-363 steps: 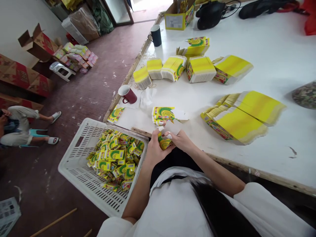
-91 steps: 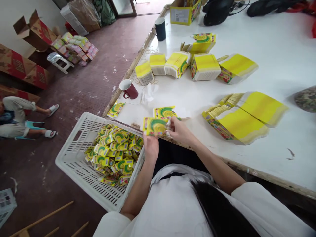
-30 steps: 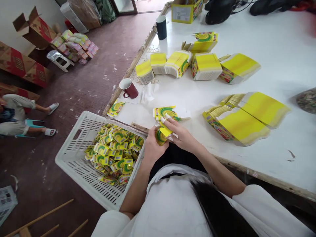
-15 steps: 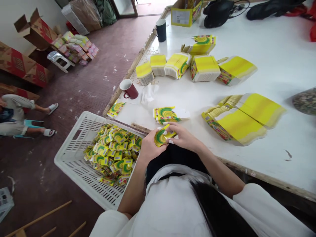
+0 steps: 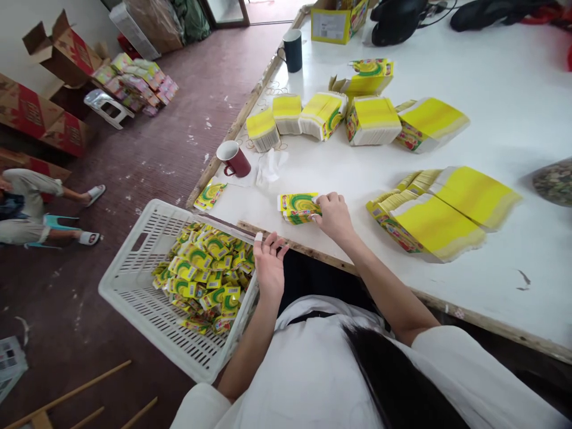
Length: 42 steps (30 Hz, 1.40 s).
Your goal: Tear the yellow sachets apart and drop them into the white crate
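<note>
At the table's front edge, my right hand [image 5: 335,218] has thumb and fingers closed on the right end of a yellow-and-green printed carton [image 5: 297,205], which lies on the white tabletop. My left hand [image 5: 270,266] is palm up beside the crate's right rim, its fingers apart and nothing in them. Below and left of it, a white plastic crate [image 5: 130,310] holds a heap of small yellow cartons [image 5: 203,268]. Another yellow carton piece [image 5: 210,195] lies at the table corner.
Stacks of flat yellow cartons [image 5: 465,205] lie on the right, with more bundles [image 5: 374,119] farther back. A maroon mug [image 5: 236,161], crumpled tissue [image 5: 271,165] and dark mug [image 5: 292,52] stand or lie along the left edge. A seated person's legs [image 5: 40,190] show at far left.
The small carton that both hands held is gone from them. My left hand has opened beside the crate; my right hand has moved up to the carton on the table and gripped it.
</note>
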Tool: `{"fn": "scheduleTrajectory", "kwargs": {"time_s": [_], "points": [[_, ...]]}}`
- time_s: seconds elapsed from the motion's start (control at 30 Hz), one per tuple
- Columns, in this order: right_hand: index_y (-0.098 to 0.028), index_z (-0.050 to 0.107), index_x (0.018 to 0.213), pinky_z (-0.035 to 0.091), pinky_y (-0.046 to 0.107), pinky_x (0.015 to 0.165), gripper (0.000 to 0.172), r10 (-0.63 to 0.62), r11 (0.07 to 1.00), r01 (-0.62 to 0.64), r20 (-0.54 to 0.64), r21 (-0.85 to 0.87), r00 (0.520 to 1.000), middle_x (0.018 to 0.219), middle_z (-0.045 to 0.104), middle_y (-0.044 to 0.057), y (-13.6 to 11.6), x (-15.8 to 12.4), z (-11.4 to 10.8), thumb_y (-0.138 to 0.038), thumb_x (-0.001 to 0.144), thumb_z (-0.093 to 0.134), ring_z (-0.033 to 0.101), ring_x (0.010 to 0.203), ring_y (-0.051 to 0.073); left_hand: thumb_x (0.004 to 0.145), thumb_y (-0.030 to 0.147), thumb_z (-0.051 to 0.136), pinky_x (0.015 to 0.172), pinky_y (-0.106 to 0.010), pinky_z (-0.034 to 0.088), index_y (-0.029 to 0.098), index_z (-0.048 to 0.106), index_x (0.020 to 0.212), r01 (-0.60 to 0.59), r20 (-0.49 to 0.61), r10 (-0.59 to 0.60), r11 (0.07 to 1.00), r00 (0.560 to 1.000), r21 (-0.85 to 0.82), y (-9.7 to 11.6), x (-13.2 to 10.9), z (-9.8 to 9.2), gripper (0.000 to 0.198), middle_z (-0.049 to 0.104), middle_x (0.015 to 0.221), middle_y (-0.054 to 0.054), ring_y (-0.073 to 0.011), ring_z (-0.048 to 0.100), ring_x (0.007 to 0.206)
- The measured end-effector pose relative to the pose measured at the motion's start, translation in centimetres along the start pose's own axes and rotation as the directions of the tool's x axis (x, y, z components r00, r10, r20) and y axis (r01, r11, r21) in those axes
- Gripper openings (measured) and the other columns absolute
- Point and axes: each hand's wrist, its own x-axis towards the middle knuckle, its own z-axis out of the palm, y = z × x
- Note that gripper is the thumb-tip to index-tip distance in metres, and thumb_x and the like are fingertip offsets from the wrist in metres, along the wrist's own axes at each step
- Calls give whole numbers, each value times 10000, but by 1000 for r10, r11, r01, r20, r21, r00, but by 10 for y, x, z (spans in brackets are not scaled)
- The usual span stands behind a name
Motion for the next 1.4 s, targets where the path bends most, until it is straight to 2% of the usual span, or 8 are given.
{"fn": "scheduleTrajectory", "kwargs": {"time_s": [0.27,0.37,0.53,0.77,0.9,1.0,1.23,1.4], "points": [[-227,521,925,468,399,733,232,15,974,-7,-34,225,999,878,627,81,-6,-9,-3,-178,761,678,560,818,277,788,665,702,838,-328,560,266,469,1230,38,54,-51,976,997,212,-5,7,13,640,628,1238,-113,-189,658,1029],[-243,465,890,407,302,589,269,65,874,-113,118,473,991,717,555,-25,-17,-26,-10,-212,727,677,512,619,180,730,698,739,942,-372,551,268,495,1259,17,43,-26,980,999,199,-8,9,17,725,594,1325,-129,-226,630,1170],[-238,448,818,367,239,517,335,-198,642,-162,367,749,909,662,478,-80,-46,-57,-17,-293,681,749,450,566,115,794,713,633,1007,-442,535,235,614,1144,5,146,-22,993,989,118,3,8,30,593,692,1132,-107,-276,645,1172],[-236,452,902,462,289,662,381,-195,534,-80,215,842,957,814,545,-31,-75,-75,-20,-301,717,779,519,709,142,888,790,345,776,-328,581,241,527,833,-143,-43,145,988,988,64,14,17,34,582,563,717,-13,-173,645,728],[-237,461,881,408,252,592,399,-198,489,-127,251,863,947,752,491,-58,-74,-74,-22,-388,730,797,444,646,118,829,896,223,786,-351,583,245,583,994,-167,69,153,941,986,293,2,14,29,762,637,846,-55,-199,674,807],[-237,480,935,359,239,559,340,-138,423,-168,247,890,959,707,473,-73,-67,-68,-28,-448,821,720,417,609,110,758,906,431,821,-376,576,239,594,1143,-202,102,176,898,979,392,-5,9,24,788,676,969,-86,-227,689,885],[-228,526,965,402,246,578,324,-304,447,-153,311,881,901,728,516,-61,-71,-74,-32,-399,799,745,473,630,122,679,781,677,746,-304,552,220,613,1107,-278,-20,312,872,950,403,1,15,18,708,682,871,-20,-181,676,792],[-213,608,872,451,273,637,121,-192,595,-59,213,802,958,750,622,-10,-64,-67,-32,-320,905,563,560,678,156,755,603,754,889,-355,568,189,685,1031,-259,-43,292,899,955,354,3,19,21,502,740,898,-43,-221,718,929]]}}
